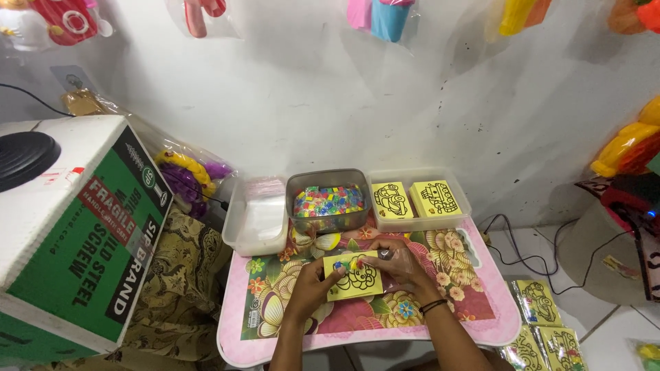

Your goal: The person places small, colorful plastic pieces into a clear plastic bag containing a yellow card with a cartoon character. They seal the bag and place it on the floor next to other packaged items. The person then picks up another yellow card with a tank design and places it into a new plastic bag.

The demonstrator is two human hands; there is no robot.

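Left hand (pixel 317 280) and right hand (pixel 402 264) partly cover yellow card (pixel 357 282)

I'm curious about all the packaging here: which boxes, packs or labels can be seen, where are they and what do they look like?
Cardboard box: far left, big, white top, green side with red slanted label.
Clear bags: floor at right, holding yellow picture cards.
Hanging bags: on wall above, clear, with bright toys.
Small sticker: left edge of the pink table, white.
Yellow card: held by left hand and right hand.
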